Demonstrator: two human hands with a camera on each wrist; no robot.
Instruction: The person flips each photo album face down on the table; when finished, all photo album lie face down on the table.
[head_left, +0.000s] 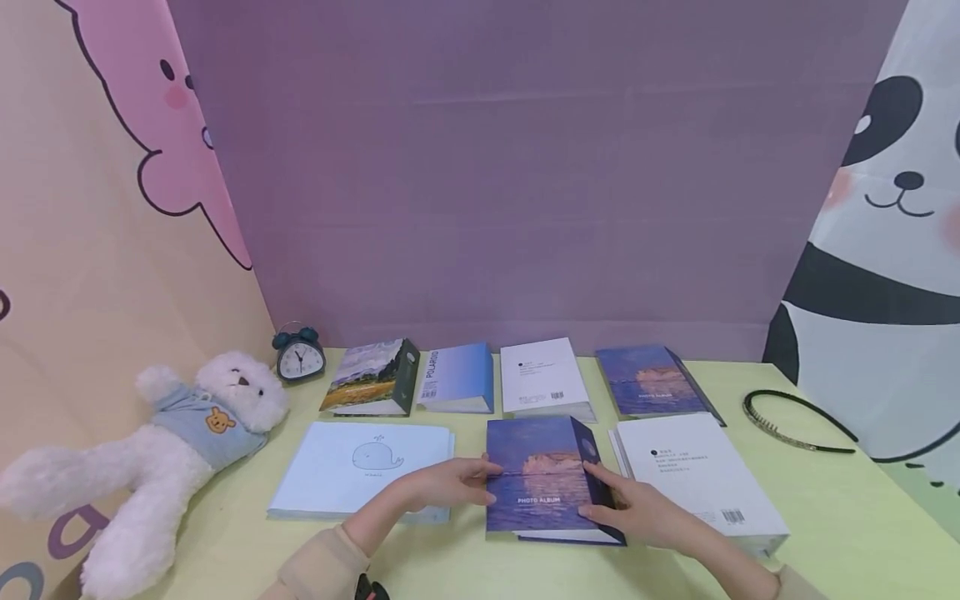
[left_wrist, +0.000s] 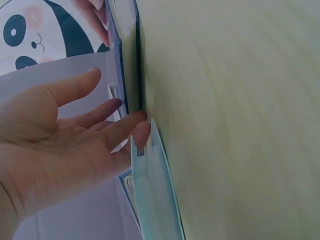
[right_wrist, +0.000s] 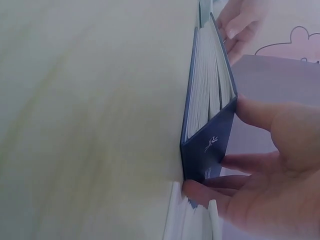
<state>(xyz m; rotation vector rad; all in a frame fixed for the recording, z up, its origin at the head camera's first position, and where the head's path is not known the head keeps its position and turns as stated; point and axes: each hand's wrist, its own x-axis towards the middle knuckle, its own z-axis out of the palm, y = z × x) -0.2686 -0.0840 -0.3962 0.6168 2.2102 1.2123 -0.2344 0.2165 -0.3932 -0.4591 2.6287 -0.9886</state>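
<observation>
A photo album [head_left: 536, 475] with a sunset sea-cliff cover lies on the table between both hands. My left hand [head_left: 452, 483] is at its left edge; in the left wrist view the hand's [left_wrist: 75, 130] fingers reach out fairly straight, fingertips right at the pages' side. On the other side, my right hand [head_left: 630, 504] touches the dark spine. The right wrist view shows this hand [right_wrist: 280, 165] with its thumb at the spine's upper edge and its fingers extended along the spine [right_wrist: 207, 142]. Left of the album is a pale blue whale-drawing album [head_left: 330, 467]; right of it, a white-covered album [head_left: 697, 475].
Along the back stand a landscape-cover album [head_left: 367, 375], a blue Polaroid album [head_left: 457, 375], a white album [head_left: 543, 375] and another sunset album [head_left: 648, 379]. An alarm clock [head_left: 301, 357] and a plush bear [head_left: 202, 433] are at left, a black headband [head_left: 787, 429] at right.
</observation>
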